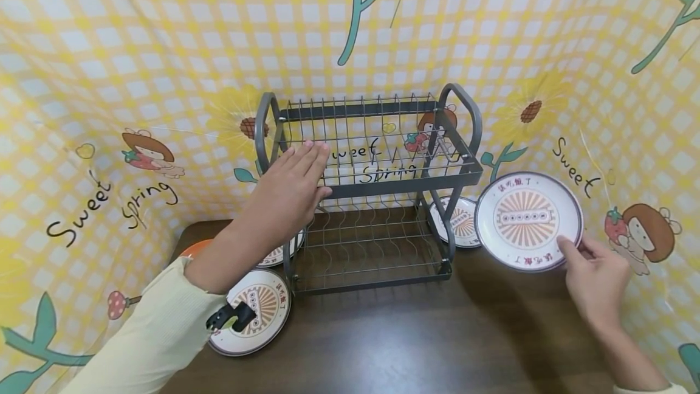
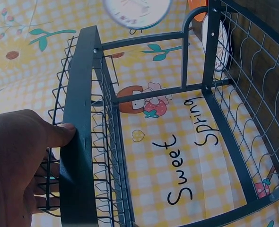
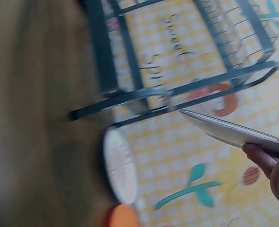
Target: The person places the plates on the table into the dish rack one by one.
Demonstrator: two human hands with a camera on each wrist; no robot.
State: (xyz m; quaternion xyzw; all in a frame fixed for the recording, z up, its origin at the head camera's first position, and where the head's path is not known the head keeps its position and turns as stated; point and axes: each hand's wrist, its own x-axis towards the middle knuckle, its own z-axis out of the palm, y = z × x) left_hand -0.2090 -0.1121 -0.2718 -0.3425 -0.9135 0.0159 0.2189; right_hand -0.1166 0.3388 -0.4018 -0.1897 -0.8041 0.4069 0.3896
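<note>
A two-tier dark metal dish rack [image 1: 394, 186] stands on the table against the patterned cloth. Over the left front of its upper tier lies my left hand [image 1: 290, 190], fingers extended across the wires. The left wrist view shows that thumb [image 2: 66, 134] against the front bar. To the right of the rack, my right hand [image 1: 598, 278] pinches a white plate [image 1: 527, 217] by its lower right rim, thumb on the printed face. This plate is raised and tilted, and appears nearly edge-on [image 3: 239, 130] in the right wrist view.
Another plate [image 1: 462, 224] lies behind the rack's right side. Left of the rack are a plate [image 1: 265, 309], partly under my left sleeve [image 1: 180, 315], a second plate [image 1: 276, 255] and an orange item [image 1: 195, 248]. Yellow checked cloth [image 1: 191, 47] surrounds the brown table [image 1: 377, 345].
</note>
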